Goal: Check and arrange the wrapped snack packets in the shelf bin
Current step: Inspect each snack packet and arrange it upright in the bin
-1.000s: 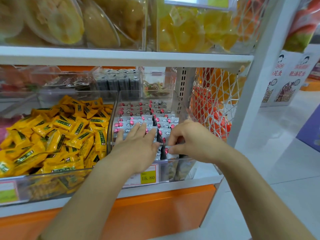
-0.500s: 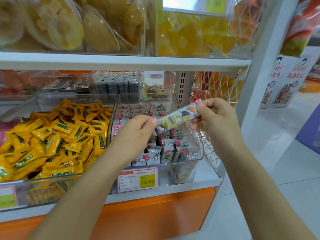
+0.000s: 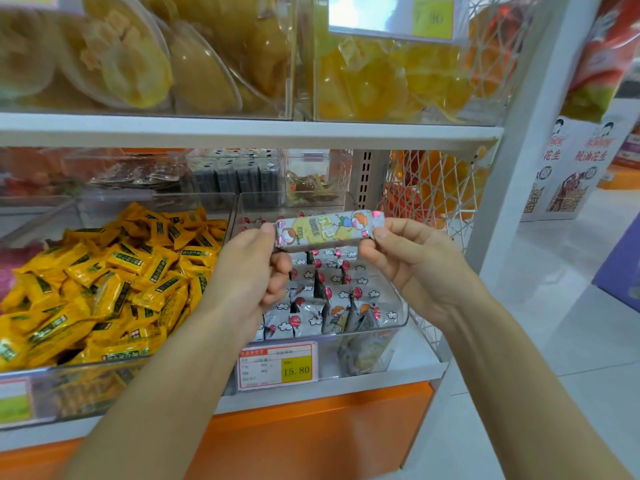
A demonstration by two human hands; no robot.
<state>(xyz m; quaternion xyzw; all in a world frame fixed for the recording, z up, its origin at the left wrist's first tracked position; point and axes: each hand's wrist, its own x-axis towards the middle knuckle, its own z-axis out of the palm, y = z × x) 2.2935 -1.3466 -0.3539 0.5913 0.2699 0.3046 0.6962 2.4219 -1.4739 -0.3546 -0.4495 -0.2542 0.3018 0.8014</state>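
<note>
White metal shelf board (image 3: 242, 133) runs across above both hands, capping the working gap from the top. A white upright post (image 3: 512, 168) and a white wire mesh side panel (image 3: 433, 192) close the right side; past the post lies pale floor (image 3: 554, 341).

On the lower shelf, a clear plastic bin of yellow wrapped sweets (image 3: 104, 278) stands on the left. Just beside it is the clear plastic shelf bin (image 3: 394, 329), open at the top. Inside it, silver wrapped snack packets printed with red balloons and clouds (image 3: 332, 296) stand on edge in rows. A red-bordered price label (image 3: 277, 365) reading 15.80 sits on its front wall.

Above that bin, in the open air below the shelf board, a long silver and yellow snack packet with cartoon children (image 3: 329, 228) hangs nearly level, apart from the rows beneath. The left hand (image 3: 249, 271) pinches its left end between thumb and forefinger, its other fingers curled underneath. The right hand (image 3: 412, 261) pinches the right end, so the packet spans the space between the two hands.
</note>
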